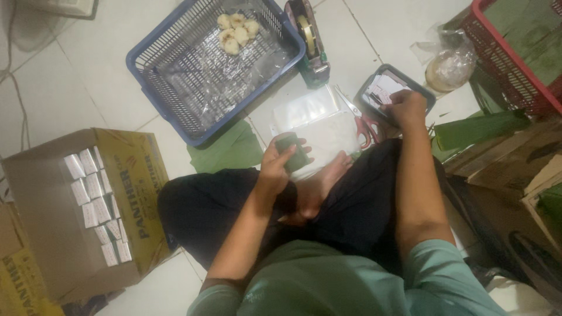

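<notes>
- Head view, hands: my left hand [275, 161] is closed around a small parcel wrapped in green leaf [292, 153], fingers curled over its top and thumb on the near side. The parcel sits above my lap, just short of the clear plastic bags [319, 120] lying on the floor.
- Head view, right side: my right hand [405, 107] reaches forward into a small dark tray [421, 88] of paper slips [383, 89]. The fingers are bent down onto the slips; I cannot tell whether they have pinched one.
- Head view, near the tray: red-handled scissors [364, 124] lie just left of the tray, on the edge of the plastic bags.
- Head view, far floor: a blue basket [170, 88] lined with clear film holds a few pale round cakes [237, 32] in its far corner. A tape dispenser [308, 35] stands against its right side.
- Head view, left: an open cardboard box [52, 234] contains a row of small white packs [96, 202].
- Head view, centre and right: a flat green leaf piece [225, 149] lies on the floor between basket and knee. A red basket [503, 64] and a rolled green leaf [477, 129] lie at far right.
</notes>
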Tool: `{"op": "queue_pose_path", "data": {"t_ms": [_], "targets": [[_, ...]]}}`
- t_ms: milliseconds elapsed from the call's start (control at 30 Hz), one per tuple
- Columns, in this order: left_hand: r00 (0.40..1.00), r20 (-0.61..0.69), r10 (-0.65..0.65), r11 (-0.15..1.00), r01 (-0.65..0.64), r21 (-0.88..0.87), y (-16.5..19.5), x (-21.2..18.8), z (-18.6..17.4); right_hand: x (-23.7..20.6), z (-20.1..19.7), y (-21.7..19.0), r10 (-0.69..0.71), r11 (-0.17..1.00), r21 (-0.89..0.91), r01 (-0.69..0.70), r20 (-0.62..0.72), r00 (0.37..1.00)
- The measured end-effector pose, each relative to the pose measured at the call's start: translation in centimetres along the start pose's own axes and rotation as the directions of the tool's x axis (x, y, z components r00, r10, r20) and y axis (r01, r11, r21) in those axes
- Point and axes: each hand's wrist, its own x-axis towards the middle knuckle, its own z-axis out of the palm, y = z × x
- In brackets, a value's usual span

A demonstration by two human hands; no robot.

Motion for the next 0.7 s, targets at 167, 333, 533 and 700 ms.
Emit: {"op": "queue_pose_path", "data": {"t_ms": [167, 333, 533, 700], "targets": [[1.000, 0.024, -0.014, 0.999, 0.014, -0.029, -0.02, -0.13, -0.18, -0.27, -0.18, 0.28, 0.084, 0.984, 0.156, -0.083, 0.001, 0.996], [0.999, 0.012, -0.043, 0.999, 0.043, -0.020, -0.21, -0.52, -0.41, -0.59, 0.41, 0.15, 0.011, 0.996, 0.088, -0.006, -0.051, 0.999], [0.998, -0.006, -0.059, 0.998, 0.059, -0.028, -0.39, -0.72, -0.48, -0.61, 0.05, 0.37, 0.166, 0.979, 0.124, -0.164, -0.011, 0.986], [0.999, 0.030, -0.040, 0.998, 0.041, -0.042, -0.53, -0.86, -0.20, -0.80, -0.33, 0.30, 0.060, 0.998, 0.035, -0.059, -0.015, 0.998]]}}
